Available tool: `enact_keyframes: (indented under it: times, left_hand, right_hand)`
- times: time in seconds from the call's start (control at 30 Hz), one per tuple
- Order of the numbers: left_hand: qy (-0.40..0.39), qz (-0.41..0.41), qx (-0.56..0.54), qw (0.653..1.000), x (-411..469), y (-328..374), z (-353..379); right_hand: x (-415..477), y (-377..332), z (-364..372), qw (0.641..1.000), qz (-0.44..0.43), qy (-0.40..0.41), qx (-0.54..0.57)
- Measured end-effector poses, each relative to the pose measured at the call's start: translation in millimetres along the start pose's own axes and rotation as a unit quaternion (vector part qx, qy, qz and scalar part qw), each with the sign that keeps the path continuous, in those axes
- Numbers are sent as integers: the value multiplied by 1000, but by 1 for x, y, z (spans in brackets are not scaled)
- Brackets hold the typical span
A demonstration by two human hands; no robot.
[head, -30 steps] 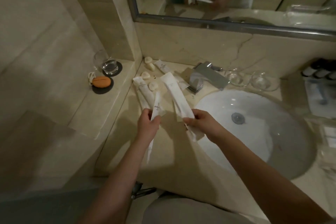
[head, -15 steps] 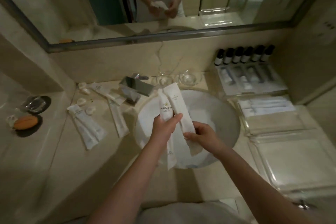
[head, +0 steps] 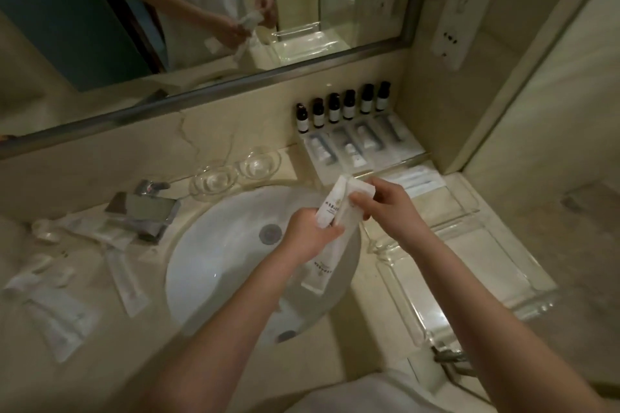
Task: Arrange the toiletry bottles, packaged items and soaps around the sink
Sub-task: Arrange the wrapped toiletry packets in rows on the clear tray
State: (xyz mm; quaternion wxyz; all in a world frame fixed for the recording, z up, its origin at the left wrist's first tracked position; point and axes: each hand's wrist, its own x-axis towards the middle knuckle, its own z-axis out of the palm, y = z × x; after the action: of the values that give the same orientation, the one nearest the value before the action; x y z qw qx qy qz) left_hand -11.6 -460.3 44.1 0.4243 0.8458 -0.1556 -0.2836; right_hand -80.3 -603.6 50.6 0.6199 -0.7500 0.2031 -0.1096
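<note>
Two long white packets (head: pixel 330 208) are held together over the right side of the sink (head: pixel 214 245); fingers hide their mid-sections and the print is too small to read. Long axes run near-left to far-right, with the top ends toward the bottles (head: pixel 349 106). Left hand (head: pixel 310 236) is wrapped round them mid-length, and right hand (head: pixel 391 208) pinches the top ends.

Bottles (head: pixel 342 107) behind tray (head: pixel 365 144) — right of sink (head: pixel 214 245); faucet (head: pixel 147 208) left — packets (head: pixel 60 308) beyond.
</note>
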Motion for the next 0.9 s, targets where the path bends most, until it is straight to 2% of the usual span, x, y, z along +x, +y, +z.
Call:
enact_keyframes:
  times: [0.1, 0.2, 0.4, 0.7, 0.8, 0.9]
  left_hand:
    - [-11, -1, -24, 1000, 11, 10, 19]
    - [9, -19, -51, 998, 27, 22, 29]
    - [32, -33, -130, 990, 49, 34, 31]
    - [31, -17, -168, 985, 61, 22, 39]
    - [31, -20, -166, 985, 64, 17, 38]
    - [32, -18, -159, 986, 66, 14, 38]
  right_hand:
    - [3, 7, -22, 999, 7, 32, 15]
    - [12, 15, -54, 993, 26, 109, 33]
    - [34, 38, -121, 950, 87, 273, 125]
    - [59, 105, -124, 909, 235, 321, 127]
    - [69, 118, -123, 897, 286, 330, 61]
    - [75, 115, -122, 889, 330, 295, -115]
